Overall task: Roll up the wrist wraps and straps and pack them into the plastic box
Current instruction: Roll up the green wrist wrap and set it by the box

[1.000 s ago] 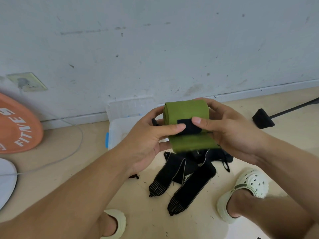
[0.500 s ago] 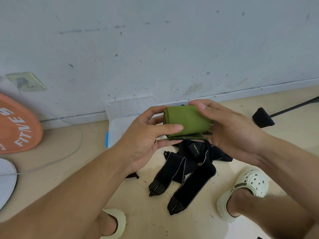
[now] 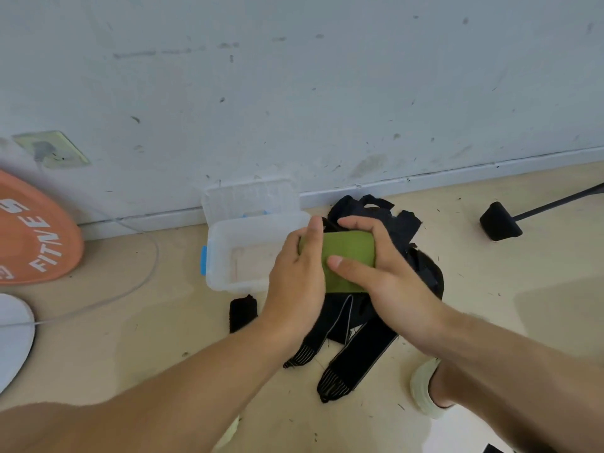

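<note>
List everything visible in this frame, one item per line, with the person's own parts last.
green wrist wrap: 1, olive green, rolled, held in both hands
plastic box: 1, clear with blue latch, open, on floor by wall
black straps: a pile, count unclear, on floor under the hands
black roll: 1, on floor before the box
weight plate: 1, orange, far left
cable: 1, grey, on floor, left
shoes: 2, pale, bottom edge
left hand: 1, on wrap
right hand: 1, on wrap

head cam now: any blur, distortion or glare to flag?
Head view: wide-angle bend shows in the curved baseboard; left hand, right hand and green wrap look slightly soft; light is flat and diffuse, shadows faint; no glare, even on the plastic box.
</note>
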A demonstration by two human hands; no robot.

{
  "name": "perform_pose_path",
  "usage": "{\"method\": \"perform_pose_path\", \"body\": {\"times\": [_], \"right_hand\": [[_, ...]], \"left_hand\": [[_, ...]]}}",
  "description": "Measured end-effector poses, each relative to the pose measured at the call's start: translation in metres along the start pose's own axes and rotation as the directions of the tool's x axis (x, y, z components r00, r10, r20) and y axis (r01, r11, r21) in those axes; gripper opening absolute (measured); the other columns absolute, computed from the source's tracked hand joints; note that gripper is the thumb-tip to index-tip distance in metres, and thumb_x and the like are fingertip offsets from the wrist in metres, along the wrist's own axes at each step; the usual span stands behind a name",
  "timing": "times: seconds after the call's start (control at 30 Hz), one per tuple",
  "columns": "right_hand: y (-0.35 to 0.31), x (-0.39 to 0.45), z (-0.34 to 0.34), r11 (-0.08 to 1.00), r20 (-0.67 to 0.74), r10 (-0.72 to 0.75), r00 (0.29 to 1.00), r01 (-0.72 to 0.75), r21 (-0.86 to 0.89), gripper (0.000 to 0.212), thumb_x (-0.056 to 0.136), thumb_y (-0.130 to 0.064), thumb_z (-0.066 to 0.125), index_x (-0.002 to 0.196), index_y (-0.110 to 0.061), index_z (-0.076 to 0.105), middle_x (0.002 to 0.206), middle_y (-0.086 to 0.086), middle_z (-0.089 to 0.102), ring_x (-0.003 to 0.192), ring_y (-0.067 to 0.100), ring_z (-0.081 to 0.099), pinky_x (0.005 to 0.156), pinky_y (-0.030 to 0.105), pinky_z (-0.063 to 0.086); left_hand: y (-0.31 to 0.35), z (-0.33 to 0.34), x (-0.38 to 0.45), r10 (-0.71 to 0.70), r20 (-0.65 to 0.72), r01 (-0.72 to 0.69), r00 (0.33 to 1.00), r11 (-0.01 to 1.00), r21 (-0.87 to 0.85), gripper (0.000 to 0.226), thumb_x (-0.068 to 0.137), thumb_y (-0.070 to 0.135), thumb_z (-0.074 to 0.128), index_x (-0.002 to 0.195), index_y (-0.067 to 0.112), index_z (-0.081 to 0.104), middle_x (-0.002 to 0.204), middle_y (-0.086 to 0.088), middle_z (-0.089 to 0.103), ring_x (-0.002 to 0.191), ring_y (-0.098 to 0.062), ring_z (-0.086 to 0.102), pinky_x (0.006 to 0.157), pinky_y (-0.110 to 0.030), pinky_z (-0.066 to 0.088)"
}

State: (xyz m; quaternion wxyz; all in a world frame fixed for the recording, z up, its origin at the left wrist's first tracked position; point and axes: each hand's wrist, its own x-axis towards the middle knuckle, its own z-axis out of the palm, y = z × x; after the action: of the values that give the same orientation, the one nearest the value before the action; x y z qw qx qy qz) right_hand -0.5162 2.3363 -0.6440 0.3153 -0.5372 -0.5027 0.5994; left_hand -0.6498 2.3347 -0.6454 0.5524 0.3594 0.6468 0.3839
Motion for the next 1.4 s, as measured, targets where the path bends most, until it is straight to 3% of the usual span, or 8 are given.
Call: {"method": "perform_pose_path", "body": {"times": [0.07,0.17,0.3,0.5,0.73,0.97,1.2,1.4], "right_hand": [[0.009,0.0,0.005,1.0,0.008,-0.003,1.0,0.003,0.0,0.059,0.074,-0.054,0.071,0.127,-0.057,0.046,0.113,0.006,0.067,0.105,0.029,0.068,0.099,0.054,0.055],[0.013,-0.001,0.009,0.99,0.019,-0.09,0.996,0.091,-0.11,0.062,0.083,-0.048,0.066,0.138,-0.054,0.038,0.12,-0.005,0.058,0.1,0.016,0.067,0.094,0.041,0.058],[0.011,-0.003,0.013,0.973,0.031,-0.138,0.99,0.142,-0.184,0.062,0.089,-0.041,0.062,0.145,-0.05,0.035,0.132,-0.009,0.049,0.107,0.011,0.063,0.088,0.029,0.058],[0.011,0.007,0.025,0.998,-0.193,0.036,0.981,-0.044,-0.039,0.023,0.098,-0.049,0.058,0.115,-0.034,0.059,0.095,-0.003,0.069,0.085,0.015,0.068,0.076,0.036,0.062],[0.009,0.016,0.037,0.993,-0.259,-0.03,0.965,0.0,-0.116,0.032,0.095,-0.052,0.06,0.093,-0.02,0.056,0.066,-0.011,0.059,0.059,0.006,0.058,0.059,0.031,0.054],[0.003,0.017,0.04,0.998,-0.258,0.052,0.965,-0.061,-0.028,0.043,0.096,-0.057,0.056,0.092,-0.014,0.059,0.071,-0.007,0.058,0.064,0.012,0.058,0.072,0.05,0.058],[-0.005,0.014,0.031,0.953,-0.213,-0.04,0.976,-0.027,-0.301,0.047,0.096,-0.068,0.048,0.092,-0.022,0.055,0.078,0.003,0.067,0.067,0.016,0.064,0.068,0.04,0.055],[-0.008,0.016,0.023,0.928,-0.206,-0.12,0.971,0.036,-0.371,0.049,0.094,-0.065,0.053,0.085,-0.018,0.056,0.068,-0.004,0.06,0.058,0.007,0.056,0.055,0.025,0.047]], "left_hand": [[-0.007,0.001,0.002,-0.02,-0.07,0.022,0.997,1.0,0.015,0.045,0.104,0.061,0.038,0.116,0.028,0.066,0.106,0.01,0.068,0.099,-0.002,0.064,0.079,-0.017,0.049],[-0.008,0.001,0.007,-0.162,-0.044,0.156,0.986,0.982,-0.108,0.05,0.103,0.062,0.042,0.118,0.023,0.07,0.111,-0.004,0.074,0.099,-0.021,0.074,0.08,-0.043,0.064],[-0.008,0.001,0.007,-0.238,-0.069,0.216,0.969,0.948,-0.233,0.049,0.103,0.058,0.045,0.117,0.019,0.071,0.108,-0.009,0.076,0.091,-0.024,0.077,0.063,-0.038,0.064],[-0.008,0.011,0.003,-0.148,-0.234,0.109,0.961,0.979,-0.171,0.036,0.102,0.052,0.05,0.092,0.022,0.066,0.095,-0.002,0.071,0.092,-0.022,0.071,0.084,-0.054,0.062],[-0.006,0.008,0.007,-0.117,-0.328,0.066,0.937,0.985,-0.162,0.033,0.102,0.038,0.051,0.079,0.017,0.062,0.084,-0.002,0.069,0.083,-0.021,0.067,0.081,-0.049,0.061],[-0.004,0.005,0.009,-0.035,-0.391,-0.015,0.92,0.992,-0.123,0.051,0.099,0.035,0.056,0.05,0.027,0.047,0.052,0.012,0.05,0.063,-0.015,0.05,0.066,-0.037,0.045],[-0.007,0.001,0.012,-0.239,-0.206,0.191,0.949,0.955,-0.228,0.034,0.103,0.033,0.038,0.106,0.011,0.064,0.103,-0.018,0.069,0.079,-0.028,0.062,0.045,-0.027,0.046],[0.002,-0.003,0.002,-0.284,-0.137,0.243,0.949,0.936,-0.256,0.034,0.107,0.024,0.034,0.117,0.009,0.063,0.11,-0.022,0.07,0.075,-0.027,0.067,0.045,-0.028,0.053]]}}
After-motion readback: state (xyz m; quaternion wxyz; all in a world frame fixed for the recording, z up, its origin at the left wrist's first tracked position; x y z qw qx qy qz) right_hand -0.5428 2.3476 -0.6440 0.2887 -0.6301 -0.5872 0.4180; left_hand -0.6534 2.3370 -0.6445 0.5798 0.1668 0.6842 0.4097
